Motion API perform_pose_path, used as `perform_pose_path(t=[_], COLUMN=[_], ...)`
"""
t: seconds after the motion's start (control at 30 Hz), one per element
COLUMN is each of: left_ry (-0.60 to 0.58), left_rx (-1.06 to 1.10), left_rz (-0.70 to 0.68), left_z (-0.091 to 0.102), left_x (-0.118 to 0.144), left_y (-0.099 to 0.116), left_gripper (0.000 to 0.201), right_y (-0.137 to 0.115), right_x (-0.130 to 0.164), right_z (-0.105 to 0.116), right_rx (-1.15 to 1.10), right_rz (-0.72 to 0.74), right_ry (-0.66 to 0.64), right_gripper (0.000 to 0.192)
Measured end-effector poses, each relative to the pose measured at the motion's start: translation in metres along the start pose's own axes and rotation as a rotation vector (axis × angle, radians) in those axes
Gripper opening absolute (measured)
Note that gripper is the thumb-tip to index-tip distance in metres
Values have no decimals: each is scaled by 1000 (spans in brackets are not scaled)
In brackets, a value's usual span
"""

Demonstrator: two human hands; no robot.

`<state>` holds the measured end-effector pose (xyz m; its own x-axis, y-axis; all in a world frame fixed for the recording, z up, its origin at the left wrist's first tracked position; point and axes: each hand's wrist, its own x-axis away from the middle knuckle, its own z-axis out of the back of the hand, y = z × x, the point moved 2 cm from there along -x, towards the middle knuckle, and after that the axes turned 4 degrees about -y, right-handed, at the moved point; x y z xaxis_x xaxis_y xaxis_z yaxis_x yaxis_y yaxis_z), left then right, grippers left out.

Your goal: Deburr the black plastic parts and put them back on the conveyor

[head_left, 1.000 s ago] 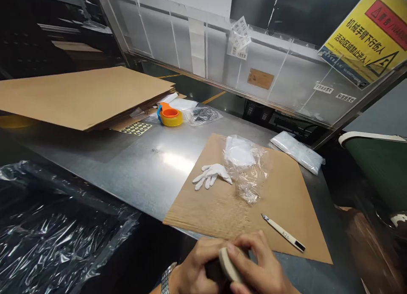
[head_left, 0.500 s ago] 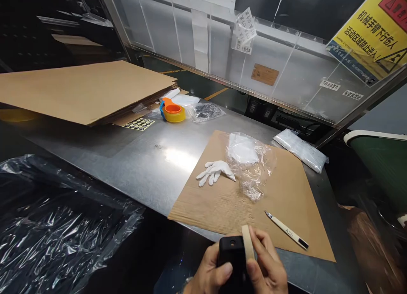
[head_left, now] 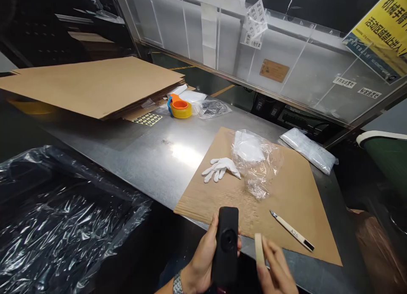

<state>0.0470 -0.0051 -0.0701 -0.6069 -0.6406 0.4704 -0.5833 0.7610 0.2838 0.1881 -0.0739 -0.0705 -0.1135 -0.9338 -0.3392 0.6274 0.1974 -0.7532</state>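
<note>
Two hands meet at the near edge of the steel table [head_left: 133, 158], just short of the cardboard sheet [head_left: 286, 201]. Left hand [head_left: 203, 262] is wrapped around an upright black device [head_left: 226, 243], its long axis pointing away. Right hand [head_left: 276, 273] pinches a tape roll [head_left: 259, 248] edge-on, just right of the device, apart from it.

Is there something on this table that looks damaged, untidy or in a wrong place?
Mostly no. Only the brown cardboard sheet shows crumpled, dented patches near its front edge, and a single white glove lies loose on it beside a crumpled clear plastic bag.
</note>
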Motion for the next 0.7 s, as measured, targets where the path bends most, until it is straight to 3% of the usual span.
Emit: perform_pose_path(t=[0.13,0.3,0.47,0.53,0.7], left_ry=[-66,-37,32,43,10], left_rx=[0,-15,-330,-356,1], left_rz=[45,-1,-107,-91,151], left_z=[-7,0,6,6,6], left_x=[5,8,7,5,-2], left_y=[-13,-7,-4,-5,-8], left_gripper=[55,58,53,53,60], right_y=[-22,-33,-32,-38,-54], right_x=[-37,-39,-49,-47,-14], right_z=[-3,-19,-11,-12,-31], right_rx=[149,153,325,378,375], right_rz=[241,463,358,364,421], right_ry=[-71,-266,-255,-291,-245], right_gripper=[51,57,49,42,34])
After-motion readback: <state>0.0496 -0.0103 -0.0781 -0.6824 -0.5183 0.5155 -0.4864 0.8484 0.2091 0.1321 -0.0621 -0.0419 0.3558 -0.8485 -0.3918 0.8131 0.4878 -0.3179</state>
